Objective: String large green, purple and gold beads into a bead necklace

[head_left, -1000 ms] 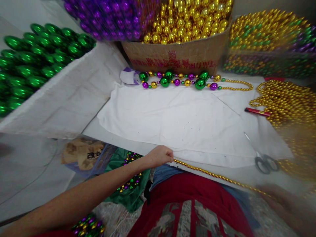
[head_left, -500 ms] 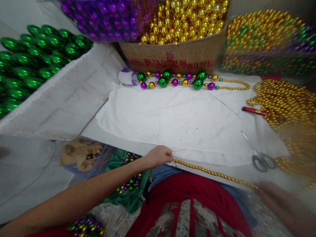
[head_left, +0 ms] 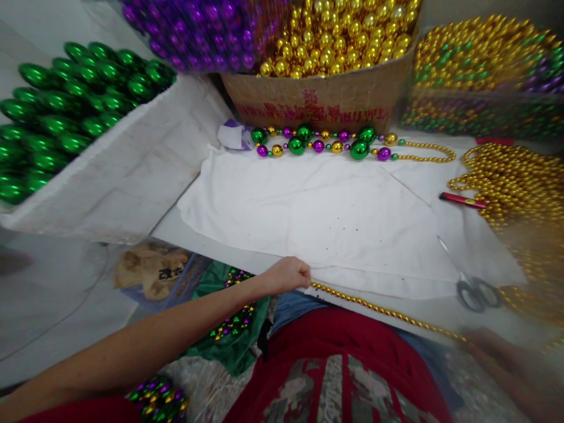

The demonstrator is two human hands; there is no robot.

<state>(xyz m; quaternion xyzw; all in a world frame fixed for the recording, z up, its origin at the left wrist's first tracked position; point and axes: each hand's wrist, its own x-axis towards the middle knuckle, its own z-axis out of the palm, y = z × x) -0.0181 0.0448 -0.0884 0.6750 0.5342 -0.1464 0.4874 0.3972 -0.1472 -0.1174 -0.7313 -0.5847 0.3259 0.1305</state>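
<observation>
- In the head view, our left hand (head_left: 288,275) is closed on the gold strand (head_left: 379,307).
- The strand runs along the worktop's (head_left: 434,308) near edge to our right hand (head_left: 496,352), too blurred for us to tell its grip.
- Scissors (head_left: 467,281) lie nearby, blades on the cloth (head_left: 299,205).

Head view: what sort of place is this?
Probably a bead-necklace workshop: a cardboard box of gold beads, a multicoloured necklace laid before it, and a gold strand in the left hand.
</observation>
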